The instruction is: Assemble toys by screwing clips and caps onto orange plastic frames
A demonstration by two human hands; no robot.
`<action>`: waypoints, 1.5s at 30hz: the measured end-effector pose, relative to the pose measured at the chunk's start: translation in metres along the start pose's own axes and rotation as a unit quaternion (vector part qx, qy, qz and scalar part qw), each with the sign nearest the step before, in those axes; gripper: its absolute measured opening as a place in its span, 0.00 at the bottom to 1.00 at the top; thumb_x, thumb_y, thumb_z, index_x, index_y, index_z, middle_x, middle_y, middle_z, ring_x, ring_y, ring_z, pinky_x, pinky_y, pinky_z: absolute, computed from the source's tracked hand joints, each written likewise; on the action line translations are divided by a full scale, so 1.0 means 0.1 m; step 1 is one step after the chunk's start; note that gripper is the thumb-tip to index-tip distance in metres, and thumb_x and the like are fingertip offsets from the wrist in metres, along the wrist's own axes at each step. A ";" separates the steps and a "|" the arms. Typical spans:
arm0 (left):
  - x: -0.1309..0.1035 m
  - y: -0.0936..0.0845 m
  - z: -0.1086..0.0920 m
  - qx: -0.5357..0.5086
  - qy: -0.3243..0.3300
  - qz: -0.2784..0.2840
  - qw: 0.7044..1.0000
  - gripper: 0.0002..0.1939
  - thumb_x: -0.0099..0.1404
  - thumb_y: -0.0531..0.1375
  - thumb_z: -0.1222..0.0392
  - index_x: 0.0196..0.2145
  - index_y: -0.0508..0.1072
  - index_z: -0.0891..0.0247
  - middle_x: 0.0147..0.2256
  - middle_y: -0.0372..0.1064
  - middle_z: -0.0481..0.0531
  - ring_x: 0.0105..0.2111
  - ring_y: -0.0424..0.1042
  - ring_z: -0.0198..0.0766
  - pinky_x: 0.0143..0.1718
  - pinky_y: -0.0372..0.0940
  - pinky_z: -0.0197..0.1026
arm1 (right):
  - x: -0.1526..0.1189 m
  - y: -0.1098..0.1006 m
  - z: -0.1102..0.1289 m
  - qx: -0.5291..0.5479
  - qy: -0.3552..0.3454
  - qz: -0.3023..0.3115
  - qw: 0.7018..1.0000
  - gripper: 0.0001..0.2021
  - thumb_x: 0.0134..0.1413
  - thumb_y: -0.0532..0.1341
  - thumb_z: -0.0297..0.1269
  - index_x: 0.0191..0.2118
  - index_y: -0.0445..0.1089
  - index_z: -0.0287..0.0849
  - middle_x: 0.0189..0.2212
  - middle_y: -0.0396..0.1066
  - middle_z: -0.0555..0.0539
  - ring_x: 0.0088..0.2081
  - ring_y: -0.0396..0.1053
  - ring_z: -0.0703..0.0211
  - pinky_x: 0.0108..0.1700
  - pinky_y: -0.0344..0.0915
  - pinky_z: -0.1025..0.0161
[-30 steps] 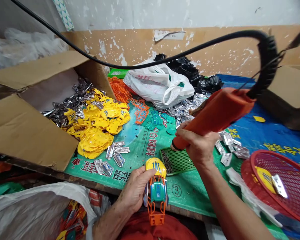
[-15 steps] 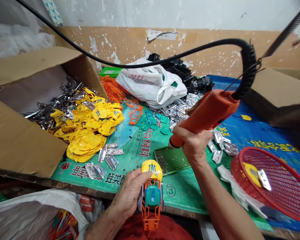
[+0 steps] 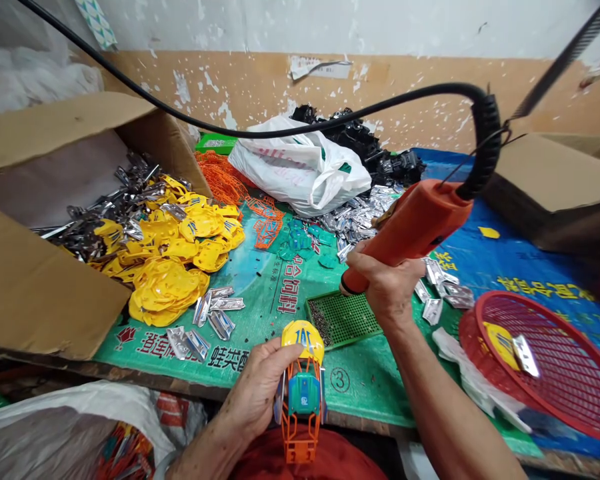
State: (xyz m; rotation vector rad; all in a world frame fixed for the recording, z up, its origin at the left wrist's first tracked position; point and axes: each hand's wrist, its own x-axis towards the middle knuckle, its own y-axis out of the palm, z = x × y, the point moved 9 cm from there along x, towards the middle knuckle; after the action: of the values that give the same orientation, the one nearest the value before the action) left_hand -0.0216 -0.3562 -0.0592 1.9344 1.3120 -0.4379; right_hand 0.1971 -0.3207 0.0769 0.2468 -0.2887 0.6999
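Note:
My left hand (image 3: 257, 381) pinches a toy car body (image 3: 305, 392) near the table's front edge, thumb on its yellow front piece. Behind that piece it has an orange frame and a green middle part. My right hand (image 3: 393, 293) is wrapped round an orange electric screwdriver (image 3: 423, 217), tilted with its nose low. The nose is over the back of a green perforated tray (image 3: 355, 319); its tip is hidden. Small screws (image 3: 321, 327) are heaped at the tray's left end. The screwdriver and the car body are apart.
A cardboard box (image 3: 45, 287) spills yellow pieces (image 3: 170, 287) and chrome parts at left. A white bag (image 3: 295, 173) lies at the back beside orange frames (image 3: 220, 177). A red basket (image 3: 570, 367) stands right. A black cable (image 3: 275, 132) hangs across, joined to the screwdriver.
The view has shifted very slightly. Both hands keep their holds, with the screwdriver over the tray and the car body low in front; nothing else has visibly moved.

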 end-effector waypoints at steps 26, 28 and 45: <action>-0.01 0.02 0.01 -0.005 -0.006 0.004 1.000 0.15 0.50 0.69 0.55 0.31 0.77 0.69 0.22 0.72 0.50 0.18 0.67 0.31 0.18 0.64 0.32 | 0.00 -0.02 -0.02 -0.001 0.007 -0.001 1.000 0.07 0.31 0.69 0.31 0.20 0.70 0.41 0.18 0.67 0.54 0.21 0.64 0.64 0.25 0.63 0.62; -0.02 0.02 0.00 -0.011 -0.005 0.001 1.000 0.14 0.49 0.69 0.55 0.30 0.76 0.69 0.21 0.72 0.50 0.17 0.67 0.30 0.18 0.64 0.32 | 0.00 -0.02 -0.03 -0.006 0.007 0.001 1.000 0.07 0.31 0.69 0.31 0.20 0.70 0.41 0.18 0.67 0.55 0.21 0.63 0.64 0.25 0.63 0.62; -0.01 -0.02 0.00 -0.012 0.012 -0.010 1.000 0.17 0.49 0.69 0.56 0.34 0.77 0.70 0.24 0.75 0.53 0.18 0.67 0.31 0.18 0.64 0.32 | 0.00 -0.01 -0.04 -0.010 0.000 -0.004 1.000 0.08 0.29 0.69 0.32 0.21 0.70 0.41 0.18 0.67 0.55 0.20 0.63 0.64 0.24 0.64 0.62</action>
State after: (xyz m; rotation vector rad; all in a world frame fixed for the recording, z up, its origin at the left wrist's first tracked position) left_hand -0.0235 -0.3562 -0.0594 1.9134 1.3467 -0.4076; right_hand 0.1988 -0.3202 0.0730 0.2292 -0.2952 0.6880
